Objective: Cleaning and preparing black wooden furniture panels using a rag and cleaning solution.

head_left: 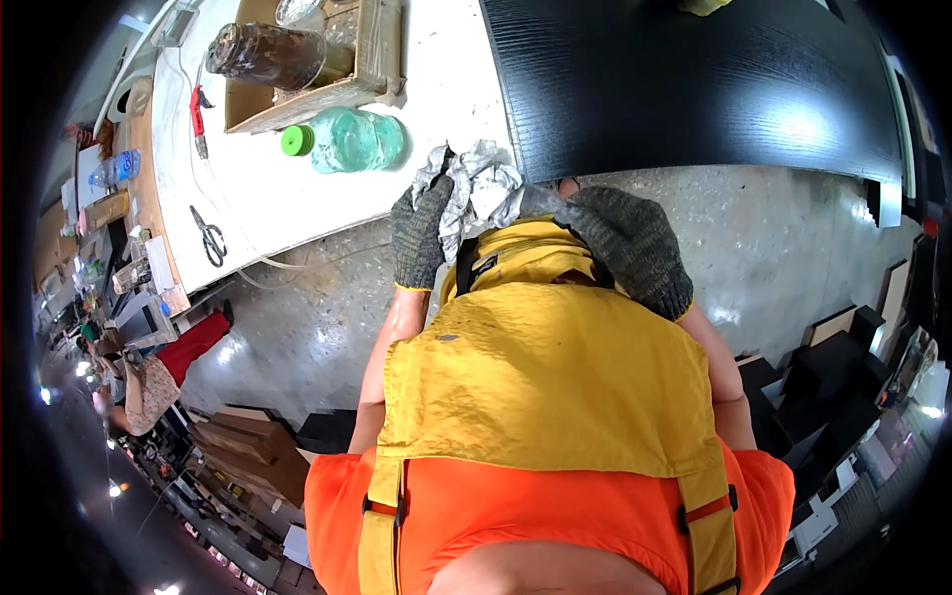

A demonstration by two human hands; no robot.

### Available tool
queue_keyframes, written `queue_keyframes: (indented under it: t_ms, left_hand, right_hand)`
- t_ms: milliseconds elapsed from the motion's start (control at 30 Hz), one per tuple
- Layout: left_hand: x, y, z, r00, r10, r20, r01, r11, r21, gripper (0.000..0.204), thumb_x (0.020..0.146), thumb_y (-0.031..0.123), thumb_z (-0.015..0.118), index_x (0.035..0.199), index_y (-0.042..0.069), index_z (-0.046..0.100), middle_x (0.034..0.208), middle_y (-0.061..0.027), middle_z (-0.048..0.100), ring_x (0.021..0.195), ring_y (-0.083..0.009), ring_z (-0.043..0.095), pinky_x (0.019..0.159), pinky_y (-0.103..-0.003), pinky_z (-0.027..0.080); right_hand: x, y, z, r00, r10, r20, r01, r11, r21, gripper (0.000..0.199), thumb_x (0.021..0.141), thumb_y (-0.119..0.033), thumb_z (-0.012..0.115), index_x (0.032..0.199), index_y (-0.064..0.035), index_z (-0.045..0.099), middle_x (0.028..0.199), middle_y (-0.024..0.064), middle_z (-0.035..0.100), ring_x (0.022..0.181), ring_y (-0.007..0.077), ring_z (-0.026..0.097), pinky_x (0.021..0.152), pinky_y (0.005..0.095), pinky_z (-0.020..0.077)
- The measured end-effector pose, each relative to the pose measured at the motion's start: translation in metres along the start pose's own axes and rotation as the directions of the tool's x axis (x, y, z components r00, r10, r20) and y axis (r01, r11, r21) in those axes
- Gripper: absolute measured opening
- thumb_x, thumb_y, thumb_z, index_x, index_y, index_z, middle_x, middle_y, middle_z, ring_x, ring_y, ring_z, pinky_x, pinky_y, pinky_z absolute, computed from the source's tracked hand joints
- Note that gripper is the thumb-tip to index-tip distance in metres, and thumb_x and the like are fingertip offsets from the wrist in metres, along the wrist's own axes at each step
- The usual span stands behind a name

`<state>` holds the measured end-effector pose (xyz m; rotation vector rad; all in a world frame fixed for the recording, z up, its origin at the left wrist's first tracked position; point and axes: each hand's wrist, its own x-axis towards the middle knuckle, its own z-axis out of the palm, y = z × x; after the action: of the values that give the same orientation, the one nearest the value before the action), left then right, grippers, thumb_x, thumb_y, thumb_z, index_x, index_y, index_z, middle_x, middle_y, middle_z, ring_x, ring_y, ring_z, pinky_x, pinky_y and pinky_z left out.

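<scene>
A crumpled grey-white rag is bunched at the front edge of the white worktable, in front of my yellow apron. My left hand, in a dark grey knitted glove, is closed on the rag's left side. My right hand, gloved alike, is curled by the corner of a black wood-grain panel. A darker grey end of the rag runs into its fingers, which are partly hidden. Beyond the rag, a clear green bottle with a bright green cap lies on its side.
A cardboard box holds a brown-stained jar. Left of it are a red-handled air blow gun with a hose and black scissors. Another person is at the far left. Dark boards stand on the floor at right.
</scene>
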<state>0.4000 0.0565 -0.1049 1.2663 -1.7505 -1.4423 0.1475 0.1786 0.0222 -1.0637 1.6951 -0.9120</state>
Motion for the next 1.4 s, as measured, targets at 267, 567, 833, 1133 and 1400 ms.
queue_keyframes:
  t_ms: [267,567,833,1133,1400]
  left_hand:
    - [-0.001,0.015,0.0,0.984,0.177,0.022,-0.178,0.973,0.149,0.035,0.088,0.002,0.055,0.121,0.007,0.063,0.12,-0.0196,0.063,0.106,-0.0313,0.063,0.09,-0.037,0.048]
    - [0.005,0.019,0.006,0.998,-0.067,-0.021,0.065,0.993,-0.101,0.03,0.091,0.004,0.054,0.119,0.006,0.064,0.116,-0.0175,0.065,0.103,-0.0274,0.064,0.089,-0.035,0.048]
    - [0.005,0.006,0.005,0.992,-0.127,-0.017,0.122,0.976,-0.182,0.028,0.091,0.008,0.058,0.117,0.003,0.066,0.111,-0.0145,0.068,0.099,-0.021,0.064,0.086,-0.032,0.049]
    - [0.007,0.012,0.005,0.99,-0.139,0.002,0.137,0.978,-0.154,0.036,0.088,-0.002,0.054,0.122,0.008,0.062,0.119,-0.0157,0.064,0.105,-0.0283,0.064,0.09,-0.035,0.049]
    - [0.008,0.002,0.004,0.995,0.104,0.006,-0.103,0.994,-0.026,0.047,0.082,-0.006,0.055,0.126,0.008,0.06,0.116,-0.0183,0.064,0.106,-0.0333,0.063,0.089,-0.039,0.049]
  right_hand:
    - [0.005,0.006,-0.003,0.974,-0.223,0.05,0.227,0.922,-0.313,0.024,0.093,-0.013,0.059,0.111,0.0002,0.067,0.103,0.0156,0.069,0.092,0.0235,0.067,0.083,0.0328,0.0512]
    - [0.01,0.027,-0.001,0.959,-0.278,0.062,0.284,0.948,-0.143,0.028,0.092,-0.013,0.059,0.115,0.0008,0.065,0.107,0.0124,0.069,0.094,0.0166,0.064,0.084,0.0297,0.0507]
    - [0.007,0.022,-0.002,0.986,-0.157,0.058,0.154,0.987,0.043,0.028,0.091,-0.011,0.058,0.114,0.0015,0.065,0.107,0.0146,0.069,0.096,0.0215,0.065,0.086,0.0313,0.0508]
    - [0.001,0.01,-0.005,0.987,0.073,0.146,-0.084,0.994,0.07,0.023,0.086,-0.004,0.059,0.107,-0.0033,0.067,0.111,0.0154,0.065,0.097,0.0301,0.064,0.086,0.0363,0.0515]
    - [-0.005,0.004,0.001,0.951,0.253,0.177,-0.308,0.825,0.474,0.026,0.084,-0.002,0.061,0.109,-0.0015,0.066,0.111,0.014,0.065,0.099,0.0294,0.064,0.088,0.0344,0.0507]
